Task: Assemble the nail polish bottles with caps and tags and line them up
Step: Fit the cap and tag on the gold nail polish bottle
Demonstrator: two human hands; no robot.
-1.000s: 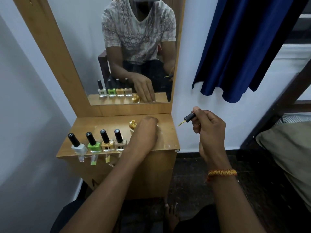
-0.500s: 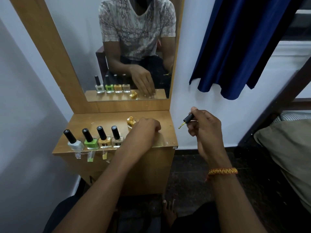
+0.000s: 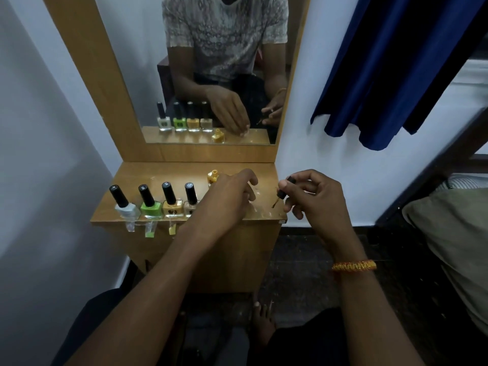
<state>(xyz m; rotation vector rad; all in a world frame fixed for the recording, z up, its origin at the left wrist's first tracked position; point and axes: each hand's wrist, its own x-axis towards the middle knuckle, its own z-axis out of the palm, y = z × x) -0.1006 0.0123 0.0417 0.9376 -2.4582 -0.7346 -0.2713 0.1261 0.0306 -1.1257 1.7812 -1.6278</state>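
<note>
Four capped nail polish bottles stand in a row along the shelf's front edge: white (image 3: pixel 124 208), green (image 3: pixel 150 207), yellow (image 3: pixel 172 208) and a pale one (image 3: pixel 190 204) partly behind my left wrist. Small tags (image 3: pixel 149 230) hang over the edge below them. An uncapped yellow bottle (image 3: pixel 212 177) stands behind my left hand (image 3: pixel 229 198), whose fingertips rest on the shelf. My right hand (image 3: pixel 314 196) pinches a black cap with its brush (image 3: pixel 283 191), the tip pointing down over the shelf's right end.
The wooden shelf (image 3: pixel 148 173) is narrow, with a mirror (image 3: pixel 211 62) rising at its back. A white wall is on the left. A blue curtain (image 3: pixel 396 62) hangs at right, above a bed (image 3: pixel 454 233). My foot (image 3: pixel 262 323) is on the dark floor below.
My right hand has brought the cap and brush left and down, from beside the wall to over the shelf's right end. My left hand has stayed by the open bottle.
</note>
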